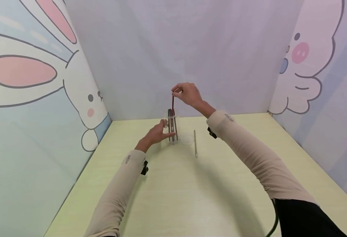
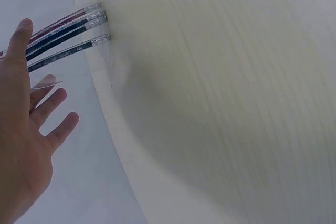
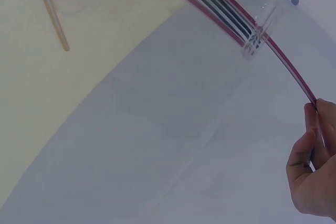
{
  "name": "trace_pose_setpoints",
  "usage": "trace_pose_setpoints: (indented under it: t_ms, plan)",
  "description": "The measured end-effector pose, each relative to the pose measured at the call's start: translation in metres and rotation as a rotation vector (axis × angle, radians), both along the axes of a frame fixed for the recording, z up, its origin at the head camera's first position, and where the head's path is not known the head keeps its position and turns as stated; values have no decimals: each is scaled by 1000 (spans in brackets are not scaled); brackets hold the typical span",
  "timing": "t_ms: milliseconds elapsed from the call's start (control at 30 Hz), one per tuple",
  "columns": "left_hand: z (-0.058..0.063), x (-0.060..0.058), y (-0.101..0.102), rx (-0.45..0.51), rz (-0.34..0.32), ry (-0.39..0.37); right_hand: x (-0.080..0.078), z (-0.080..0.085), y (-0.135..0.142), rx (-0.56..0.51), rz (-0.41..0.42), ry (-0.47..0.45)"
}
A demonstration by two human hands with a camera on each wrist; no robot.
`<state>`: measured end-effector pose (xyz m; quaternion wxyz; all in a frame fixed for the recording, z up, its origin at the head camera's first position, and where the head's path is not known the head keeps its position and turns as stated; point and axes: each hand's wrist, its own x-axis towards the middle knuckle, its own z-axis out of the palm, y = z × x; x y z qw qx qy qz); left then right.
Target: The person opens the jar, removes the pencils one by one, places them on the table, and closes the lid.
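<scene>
A clear jar (image 1: 172,117) stands upright near the table's far edge with several dark and red pencils (image 2: 63,47) in it, their eraser ends down at its base. My left hand (image 1: 157,132) holds the jar from the left, thumb across the near side and fingers around the far side. Above the rim, my right hand (image 1: 188,93) pinches the upper end of a red pencil (image 3: 291,69) between thumb and fingers. That pencil is raised above the others, its lower part still within the jar.
A single tan pencil (image 1: 195,144) lies on the table (image 1: 173,194) to the right of the jar. Between them is a round clear lid (image 1: 187,139), lying flat. A pale wall (image 1: 185,49) rises behind the table, with cartoon-printed panels on both sides.
</scene>
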<state>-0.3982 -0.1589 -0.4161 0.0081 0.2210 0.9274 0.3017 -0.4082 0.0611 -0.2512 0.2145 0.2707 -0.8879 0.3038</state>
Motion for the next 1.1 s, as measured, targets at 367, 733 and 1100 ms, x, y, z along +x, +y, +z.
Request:
trace_pose_setpoints:
  t_ms: [367,733,1100]
  plan:
    - [0,0,-3,-12,0,11,-1,24,3,-74,-38,39]
    - [0,-2,-5,-11,-20,30,-2,40,7,-133,-85,84]
    - [0,-4,-6,-20,-12,31,-6,48,22,-223,-104,142]
